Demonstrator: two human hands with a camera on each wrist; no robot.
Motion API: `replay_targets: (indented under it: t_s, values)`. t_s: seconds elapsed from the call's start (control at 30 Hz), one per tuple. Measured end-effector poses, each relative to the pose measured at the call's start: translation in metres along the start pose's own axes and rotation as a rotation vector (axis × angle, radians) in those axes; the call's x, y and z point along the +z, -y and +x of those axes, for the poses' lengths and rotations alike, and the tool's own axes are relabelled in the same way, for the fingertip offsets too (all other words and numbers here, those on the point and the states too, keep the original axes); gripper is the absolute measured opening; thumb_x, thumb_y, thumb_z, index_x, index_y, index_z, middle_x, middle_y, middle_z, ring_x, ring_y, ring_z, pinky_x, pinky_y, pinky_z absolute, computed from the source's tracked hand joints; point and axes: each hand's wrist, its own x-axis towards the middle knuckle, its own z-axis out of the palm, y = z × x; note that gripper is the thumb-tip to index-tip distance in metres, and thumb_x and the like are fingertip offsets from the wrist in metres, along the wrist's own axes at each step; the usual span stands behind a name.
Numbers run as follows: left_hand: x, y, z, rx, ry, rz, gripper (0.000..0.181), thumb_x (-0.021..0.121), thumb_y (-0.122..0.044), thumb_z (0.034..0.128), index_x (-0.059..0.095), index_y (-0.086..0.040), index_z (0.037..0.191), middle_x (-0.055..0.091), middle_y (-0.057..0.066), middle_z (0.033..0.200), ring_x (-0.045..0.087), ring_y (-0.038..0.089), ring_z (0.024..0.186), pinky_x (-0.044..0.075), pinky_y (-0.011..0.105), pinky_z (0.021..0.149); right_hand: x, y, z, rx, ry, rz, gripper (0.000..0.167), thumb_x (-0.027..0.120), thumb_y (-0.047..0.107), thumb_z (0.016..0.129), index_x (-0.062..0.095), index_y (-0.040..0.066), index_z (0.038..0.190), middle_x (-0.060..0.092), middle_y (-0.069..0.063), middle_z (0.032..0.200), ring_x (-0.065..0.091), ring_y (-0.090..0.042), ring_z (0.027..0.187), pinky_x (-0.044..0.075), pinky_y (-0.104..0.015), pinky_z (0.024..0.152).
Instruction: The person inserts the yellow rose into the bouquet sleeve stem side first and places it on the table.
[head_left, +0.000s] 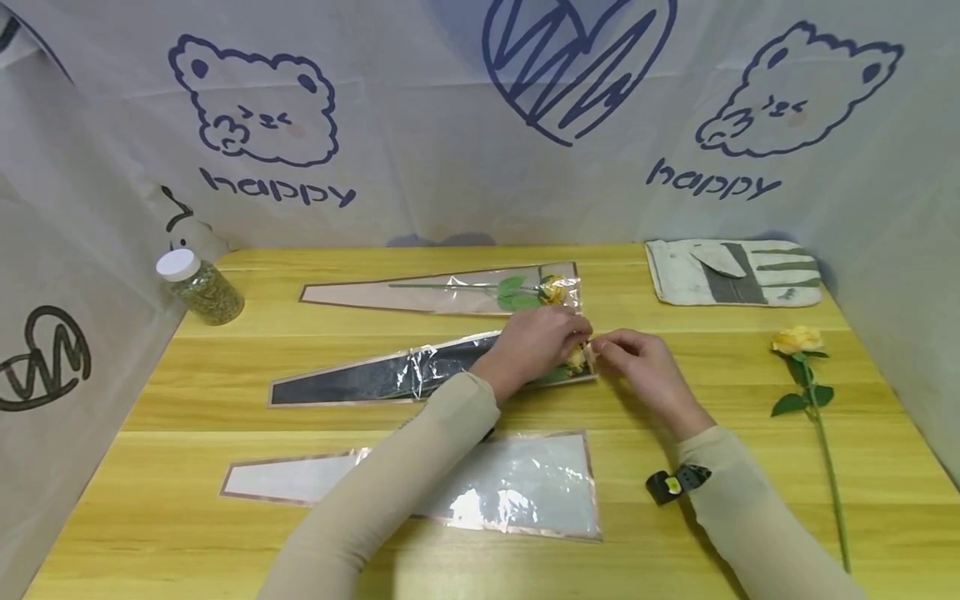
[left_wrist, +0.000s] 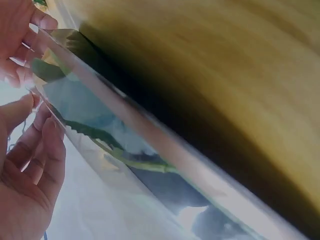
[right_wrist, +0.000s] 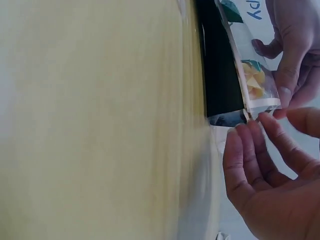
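A long tapered black-backed clear flower sleeve holds a yellow rose, its bloom at the wide right end. My left hand pinches the sleeve's rim beside the bloom. Facing it, my right hand has thumb and fingertips at the same rim, pinching it. In the left wrist view, the rose's green stem shows through the film, and the left fingers are at the edge. The right wrist view shows yellow petals just inside the mouth, with the right hand below it.
Behind lies a pinkish sleeve with another yellow rose in it. A white sleeve is under the left forearm. To the right are a loose yellow rose and a folded glove. A white-capped jar stands back left.
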Motion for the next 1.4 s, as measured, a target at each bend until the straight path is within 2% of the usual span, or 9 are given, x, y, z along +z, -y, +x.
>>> replay_targets:
  t_s: [0.17,0.37,0.57,0.77,1.0,1.2,1.3,1.4]
  values:
    - [-0.001,0.003,-0.003,-0.029,0.027,-0.033,0.037,0.057,-0.027,0.101,0.06,-0.019,0.137,0.066,-0.001,0.122,0.063,0.014,0.101,0.052,0.028,0.075,0.0,0.001,0.0,-0.015,0.027,-0.025,0.033,0.056,0.025,0.102,0.065,-0.004,0.115,0.063,-0.018,0.108,0.058,-0.026,0.093,0.05,-0.037,0.079]
    - [-0.003,0.009,-0.011,-0.032,0.122,-0.01,0.048,0.059,-0.043,0.0979,0.059,-0.015,0.137,0.055,0.002,0.129,0.053,0.017,0.115,0.048,0.031,0.089,0.002,-0.001,0.001,-0.019,0.048,-0.034,0.026,0.056,0.018,0.101,0.065,-0.005,0.107,0.062,-0.019,0.096,0.056,-0.026,0.081,0.049,-0.033,0.066]
    - [-0.001,0.016,-0.02,-0.02,0.22,-0.042,0.078,0.064,-0.06,0.0877,0.047,-0.011,0.146,0.04,0.006,0.147,0.037,0.023,0.132,0.033,0.038,0.109,0.0,-0.003,-0.001,-0.021,0.078,-0.011,0.023,0.056,0.013,0.101,0.063,-0.008,0.104,0.063,-0.021,0.093,0.058,-0.029,0.079,0.054,-0.035,0.068]
    - [0.001,0.023,-0.026,-0.046,0.283,-0.067,0.08,0.067,-0.053,0.0886,0.039,-0.013,0.151,0.037,0.005,0.152,0.03,0.024,0.139,0.024,0.039,0.114,-0.003,-0.005,-0.005,-0.033,0.108,0.006,0.02,0.057,0.008,0.099,0.063,-0.01,0.103,0.065,-0.019,0.091,0.063,-0.029,0.08,0.056,-0.036,0.071]
    - [0.001,0.026,-0.028,-0.039,0.303,-0.139,0.08,0.071,-0.047,0.088,0.037,-0.013,0.152,0.035,0.004,0.153,0.027,0.024,0.142,0.02,0.036,0.115,-0.005,-0.005,-0.011,-0.025,0.15,0.026,0.019,0.057,0.005,0.099,0.062,-0.011,0.106,0.066,-0.02,0.093,0.066,-0.029,0.082,0.057,-0.037,0.073]
    - [0.0,0.025,-0.03,-0.071,0.313,-0.188,0.08,0.072,-0.044,0.0888,0.034,-0.014,0.153,0.03,0.006,0.156,0.023,0.026,0.143,0.019,0.039,0.115,-0.006,-0.006,-0.012,-0.005,0.133,0.01,0.021,0.057,0.008,0.099,0.062,-0.01,0.108,0.065,-0.021,0.099,0.066,-0.029,0.087,0.056,-0.036,0.076]
    - [0.001,0.027,-0.032,-0.089,0.299,-0.178,0.083,0.07,-0.049,0.0889,0.03,-0.016,0.155,0.026,0.008,0.158,0.02,0.027,0.144,0.018,0.04,0.115,-0.008,-0.007,-0.011,-0.007,0.122,-0.032,0.022,0.057,0.012,0.1,0.062,-0.007,0.11,0.065,-0.019,0.1,0.065,-0.029,0.09,0.056,-0.036,0.078]
    - [0.001,0.03,-0.036,-0.086,0.259,-0.178,0.088,0.068,-0.055,0.0876,0.028,-0.015,0.155,0.023,0.01,0.158,0.018,0.027,0.144,0.017,0.04,0.116,-0.01,-0.006,-0.013,-0.011,0.114,-0.06,0.024,0.057,0.015,0.101,0.062,-0.006,0.111,0.066,-0.018,0.101,0.065,-0.03,0.091,0.055,-0.037,0.079]
